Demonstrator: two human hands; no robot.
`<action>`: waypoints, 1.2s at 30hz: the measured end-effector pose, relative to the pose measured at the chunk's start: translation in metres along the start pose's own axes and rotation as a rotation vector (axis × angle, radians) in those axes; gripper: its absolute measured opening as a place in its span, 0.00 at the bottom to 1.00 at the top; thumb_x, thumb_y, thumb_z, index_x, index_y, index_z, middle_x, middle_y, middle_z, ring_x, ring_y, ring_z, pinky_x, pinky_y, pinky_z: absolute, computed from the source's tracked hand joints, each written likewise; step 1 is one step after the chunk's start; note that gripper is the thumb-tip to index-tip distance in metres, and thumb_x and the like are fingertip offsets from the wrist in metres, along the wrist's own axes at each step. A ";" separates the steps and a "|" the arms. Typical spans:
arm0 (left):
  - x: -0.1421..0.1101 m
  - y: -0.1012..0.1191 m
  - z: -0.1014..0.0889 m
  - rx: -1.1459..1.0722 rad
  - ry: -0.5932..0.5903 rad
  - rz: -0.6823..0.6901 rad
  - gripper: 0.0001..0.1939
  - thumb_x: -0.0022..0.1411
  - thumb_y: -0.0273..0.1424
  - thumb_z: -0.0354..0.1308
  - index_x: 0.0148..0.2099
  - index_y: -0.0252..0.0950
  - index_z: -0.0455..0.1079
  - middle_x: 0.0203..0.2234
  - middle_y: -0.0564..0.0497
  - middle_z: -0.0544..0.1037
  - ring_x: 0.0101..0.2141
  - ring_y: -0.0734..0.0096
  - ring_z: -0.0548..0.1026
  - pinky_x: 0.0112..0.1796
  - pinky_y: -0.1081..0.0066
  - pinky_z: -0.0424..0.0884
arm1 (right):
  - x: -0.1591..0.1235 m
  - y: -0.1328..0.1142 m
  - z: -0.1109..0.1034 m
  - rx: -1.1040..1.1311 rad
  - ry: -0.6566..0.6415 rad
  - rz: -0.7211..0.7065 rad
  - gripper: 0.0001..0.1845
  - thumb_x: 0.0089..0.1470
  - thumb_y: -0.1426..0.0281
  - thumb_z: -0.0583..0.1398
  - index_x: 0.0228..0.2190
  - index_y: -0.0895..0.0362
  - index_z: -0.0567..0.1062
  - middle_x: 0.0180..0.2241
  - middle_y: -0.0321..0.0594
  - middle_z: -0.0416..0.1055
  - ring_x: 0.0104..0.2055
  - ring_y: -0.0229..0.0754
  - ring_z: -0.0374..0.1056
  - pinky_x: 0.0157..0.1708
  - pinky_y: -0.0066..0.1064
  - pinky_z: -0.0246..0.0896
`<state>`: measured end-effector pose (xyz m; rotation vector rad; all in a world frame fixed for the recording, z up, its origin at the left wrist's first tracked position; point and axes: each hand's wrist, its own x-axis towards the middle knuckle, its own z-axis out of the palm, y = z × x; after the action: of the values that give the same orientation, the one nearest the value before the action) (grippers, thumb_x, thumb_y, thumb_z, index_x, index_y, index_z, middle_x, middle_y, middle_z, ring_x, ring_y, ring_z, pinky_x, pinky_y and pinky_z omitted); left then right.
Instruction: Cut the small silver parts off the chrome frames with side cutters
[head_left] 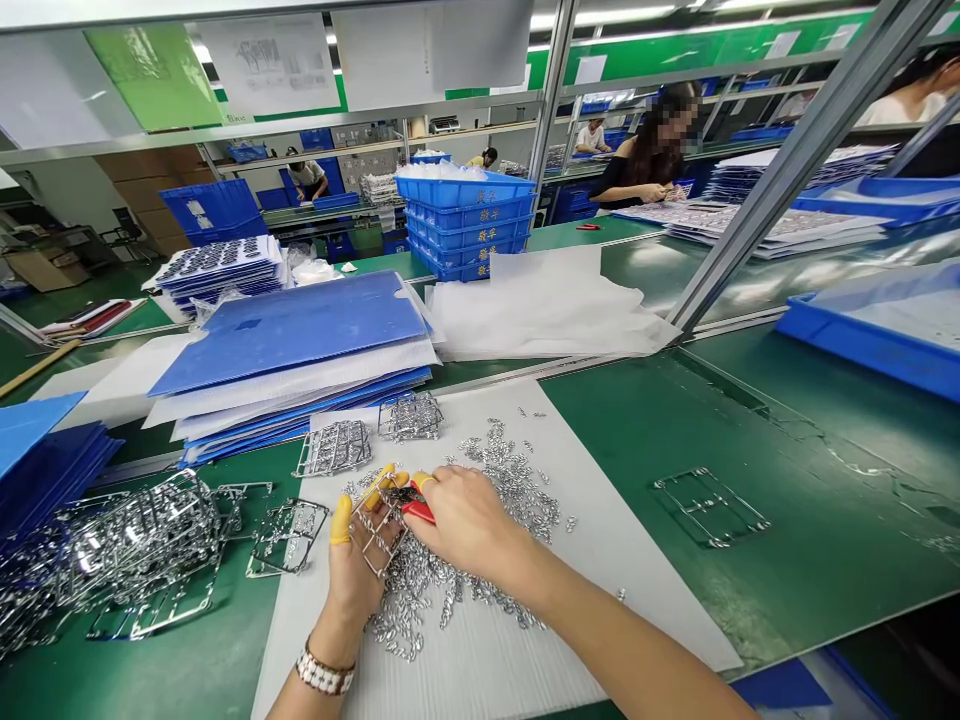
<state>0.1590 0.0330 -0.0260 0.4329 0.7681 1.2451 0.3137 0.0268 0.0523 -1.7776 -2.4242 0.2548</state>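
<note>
My left hand (352, 570), with yellow finger cots on thumb and fingertips, holds a chrome-plated part frame (379, 535) over a white corrugated sheet (637, 560). Close against it on the right, my right hand (469, 520) grips red-handled cutters (416, 510) whose tip meets the frame. A heap of small loose chrome pieces (480, 500) lies under and behind both hands. Two full part frames (334, 447) rest at the sheet's far edge.
A tangle of bare chrome frames (127, 550) lies at left, one flat frame (709, 507) at right on the green table. Blue and white sheets (292, 350) are stacked behind, with blue crates (465, 225) farther back. A person (649, 150) works at another bench.
</note>
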 end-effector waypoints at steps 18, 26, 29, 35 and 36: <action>0.000 -0.001 0.001 -0.007 0.045 0.039 0.23 0.59 0.47 0.55 0.44 0.35 0.77 0.45 0.43 0.79 0.45 0.59 0.75 0.42 0.66 0.71 | 0.003 -0.004 -0.001 -0.035 -0.051 -0.029 0.17 0.60 0.62 0.54 0.38 0.61 0.75 0.35 0.49 0.74 0.36 0.49 0.71 0.34 0.36 0.62; 0.002 0.009 -0.002 -0.141 -0.086 -0.079 0.29 0.62 0.49 0.48 0.52 0.33 0.72 0.50 0.37 0.76 0.48 0.49 0.74 0.45 0.54 0.70 | -0.009 0.006 0.007 -0.058 -0.038 -0.020 0.16 0.58 0.61 0.56 0.39 0.60 0.74 0.38 0.51 0.74 0.42 0.53 0.68 0.42 0.42 0.60; 0.004 0.010 -0.005 -0.154 -0.073 -0.084 0.29 0.62 0.48 0.48 0.54 0.32 0.71 0.51 0.36 0.75 0.48 0.48 0.74 0.43 0.55 0.71 | -0.009 0.004 0.008 -0.062 -0.055 -0.019 0.16 0.58 0.61 0.57 0.39 0.61 0.74 0.37 0.51 0.74 0.42 0.54 0.69 0.42 0.43 0.60; 0.002 0.009 -0.001 -0.129 -0.035 -0.069 0.30 0.62 0.48 0.48 0.56 0.33 0.70 0.53 0.37 0.73 0.47 0.50 0.75 0.39 0.60 0.72 | -0.007 -0.002 0.010 -0.061 -0.078 -0.009 0.16 0.57 0.62 0.57 0.39 0.62 0.74 0.37 0.52 0.74 0.43 0.55 0.69 0.42 0.44 0.60; 0.001 0.010 0.000 -0.113 -0.025 -0.058 0.30 0.61 0.49 0.48 0.56 0.33 0.70 0.52 0.37 0.74 0.47 0.51 0.75 0.39 0.61 0.72 | -0.007 -0.003 0.011 -0.064 -0.070 -0.010 0.16 0.57 0.62 0.57 0.39 0.62 0.74 0.36 0.52 0.74 0.43 0.55 0.69 0.42 0.44 0.61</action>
<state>0.1527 0.0367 -0.0198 0.3316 0.6809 1.2205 0.3108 0.0186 0.0419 -1.8113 -2.5161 0.2457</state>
